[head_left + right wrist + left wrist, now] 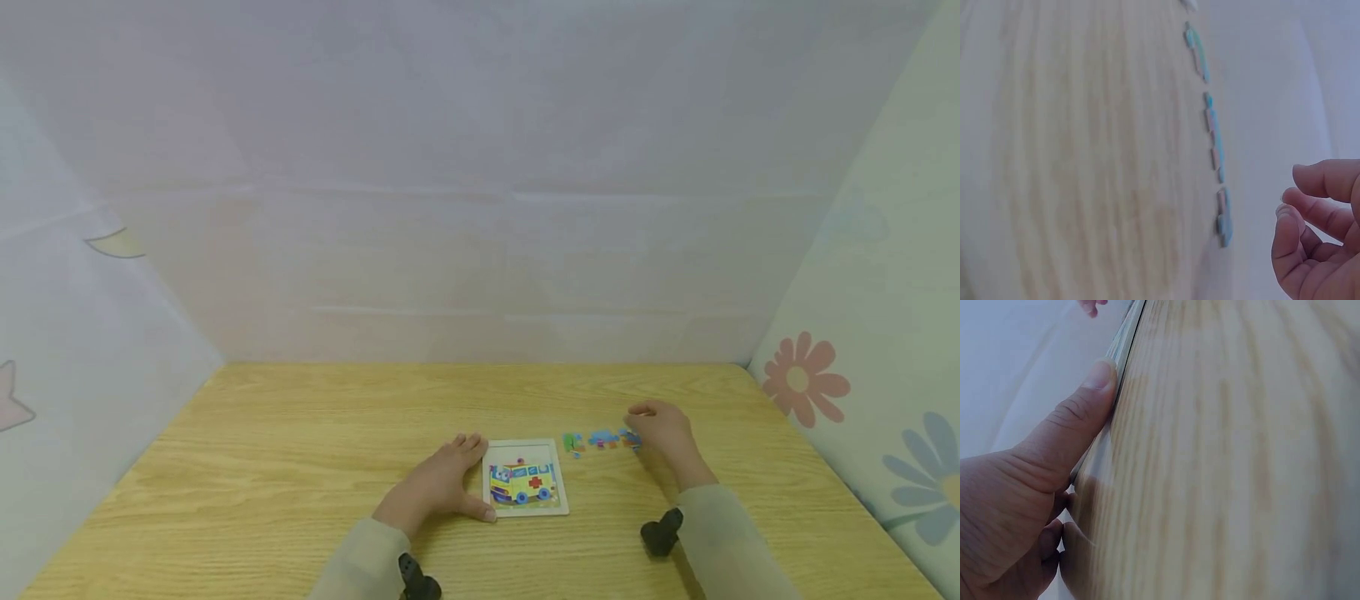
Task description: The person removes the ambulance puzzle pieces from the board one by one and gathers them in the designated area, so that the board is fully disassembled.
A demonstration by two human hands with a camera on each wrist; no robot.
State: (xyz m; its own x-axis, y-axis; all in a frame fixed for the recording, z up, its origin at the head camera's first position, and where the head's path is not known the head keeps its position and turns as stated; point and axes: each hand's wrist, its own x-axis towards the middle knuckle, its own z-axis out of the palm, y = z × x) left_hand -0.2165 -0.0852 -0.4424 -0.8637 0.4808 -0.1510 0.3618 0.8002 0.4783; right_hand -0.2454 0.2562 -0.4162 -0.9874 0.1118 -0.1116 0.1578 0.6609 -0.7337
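A square puzzle board (561,490) with a pale rim lies on the table. A yellow ambulance picture fills its lower part, and its upper strip is bare. My left hand (444,482) spans the board's left side, fingers near the upper corner and thumb touching the lower one. In the left wrist view, the thumb (1079,415) lies along the board's edge. Right of the board are three puzzle pieces in a row: a green one (572,442), a blue one (602,437) and another blue one (630,439). My right hand (666,432) hovers by the rightmost piece, fingers loosely bent, holding nothing visible.
The wood-grain table (315,450) reaches back to a pale cloth wall (480,275). A cloth with printed flowers (870,392) stands along the right side, another cloth (82,350) along the left. A small black device (662,533) sits on the right wrist.
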